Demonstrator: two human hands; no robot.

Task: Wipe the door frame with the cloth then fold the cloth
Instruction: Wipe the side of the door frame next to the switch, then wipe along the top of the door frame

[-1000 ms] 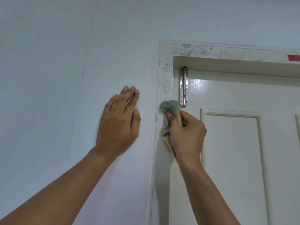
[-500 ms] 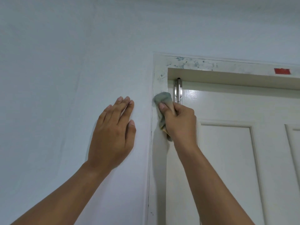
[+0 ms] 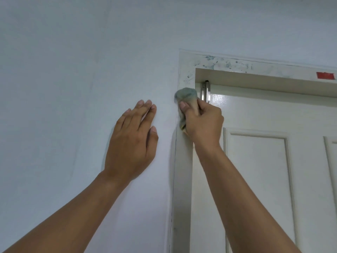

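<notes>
Plain pale wall (image 3: 73, 88) on the left with the left hand (image 3: 131, 143) spread flat on it, then the right hand (image 3: 202, 121) squeezing the bunched cloth (image 3: 186, 95) against the smudgy frame (image 3: 183, 161), white door (image 3: 255, 179) beyond.

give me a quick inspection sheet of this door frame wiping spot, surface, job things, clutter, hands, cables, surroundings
surface: door frame, white; blue-grey smudges on the top left corner and along the top rail, upright below the hand looks clean
job's things: cloth, grey-blue, bunched, pressed on the frame's left upright just under the corner
clutter: red tape patch on the top rail
grippers: right hand closed on the cloth; left hand flat on the wall, fingers spread, holding nothing
cables: nothing seen
surroundings: white panelled door, shut; metal bolt at its top left corner, beside the cloth
</notes>
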